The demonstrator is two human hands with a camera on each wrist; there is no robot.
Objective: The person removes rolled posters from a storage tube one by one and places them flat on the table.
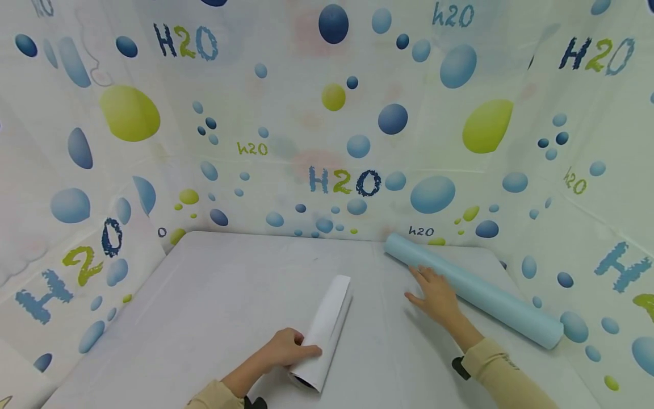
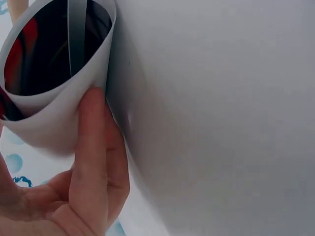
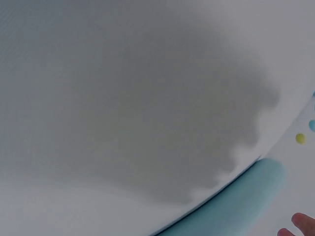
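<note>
My left hand grips the near end of a rolled poster, white outside, which slants across the table. In the left wrist view the roll's open end shows a dark inner face with red patches, and the fingers lie along its outer wall. Over on the right, my right hand has its fingers spread beside a long light blue roll. Whether it touches that roll I cannot tell. The right wrist view catches only its fingertips at the lower right corner, near the blue roll.
A white-covered table spreads under both rolls. Behind it and at its sides hangs a white curtain printed with blue and green drops and H2O lettering. The blue roll lies diagonally along the table's right side, its far end close to the back edge.
</note>
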